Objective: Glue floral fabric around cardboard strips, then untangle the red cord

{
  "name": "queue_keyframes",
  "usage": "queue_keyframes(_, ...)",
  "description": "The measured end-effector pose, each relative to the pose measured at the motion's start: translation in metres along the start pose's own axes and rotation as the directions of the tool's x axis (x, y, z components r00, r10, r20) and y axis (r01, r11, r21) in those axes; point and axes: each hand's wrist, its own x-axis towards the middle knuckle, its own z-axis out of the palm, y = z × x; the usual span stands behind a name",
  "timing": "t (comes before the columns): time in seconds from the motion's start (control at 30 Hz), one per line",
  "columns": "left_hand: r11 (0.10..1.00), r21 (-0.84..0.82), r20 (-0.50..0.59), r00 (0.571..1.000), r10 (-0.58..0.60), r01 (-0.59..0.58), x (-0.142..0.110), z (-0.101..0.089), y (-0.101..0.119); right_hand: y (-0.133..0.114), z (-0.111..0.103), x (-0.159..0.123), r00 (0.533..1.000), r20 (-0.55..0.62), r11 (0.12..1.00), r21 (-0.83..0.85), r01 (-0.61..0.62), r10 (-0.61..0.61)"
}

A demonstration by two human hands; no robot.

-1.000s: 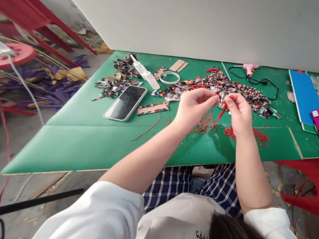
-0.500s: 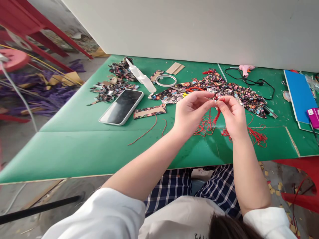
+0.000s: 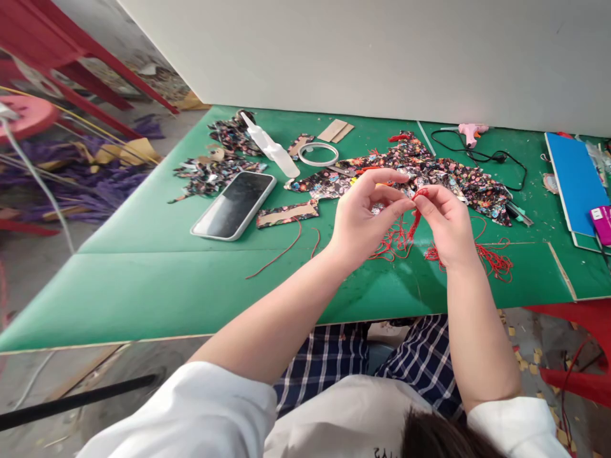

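Observation:
Red cord (image 3: 416, 222) hangs in a bunch from between my two hands, above the table. My left hand (image 3: 370, 213) pinches at its upper end, thumb and index finger pressed together. Close beside it, my right hand (image 3: 446, 219) grips the cord between thumb and fingers. The exact spot under the fingertips is partly hidden. Loose red cord (image 3: 394, 245) lies tangled below my hands, and another red bundle (image 3: 496, 262) lies by my right wrist. Dark floral fabric (image 3: 477, 181) spreads out behind my hands.
A phone (image 3: 233, 205), a white squeeze bottle (image 3: 272, 146), a tape roll (image 3: 317, 154) and fabric scraps (image 3: 210, 175) lie on the left of the green table (image 3: 162, 289). At the right are a pink glue gun (image 3: 472, 133) with its cord and a blue board (image 3: 575, 184).
My fingertips have shifted slightly on the red cord, and my left hand has moved a little. The cord still hangs between my hands.

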Motion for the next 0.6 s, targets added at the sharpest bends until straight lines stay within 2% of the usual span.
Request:
queue_keyframes(0.17,0.995,0.070,0.040,0.996,0.074,-0.077,0.003,-0.003,0.002,0.002,-0.002,-0.001,1.000,0.026,1.000,-0.003,-0.001,0.001)
queue_keyframes(0.43,0.941,0.267,0.222,0.963,0.152,-0.209,0.007,-0.013,0.008,0.001,-0.005,0.000,0.997,0.076,1.000,-0.014,-0.025,0.026)
queue_keyframes(0.6,0.906,0.360,0.261,0.957,0.129,-0.220,0.009,-0.019,0.007,0.001,-0.006,0.000,0.994,0.098,0.999,-0.008,-0.048,0.048)
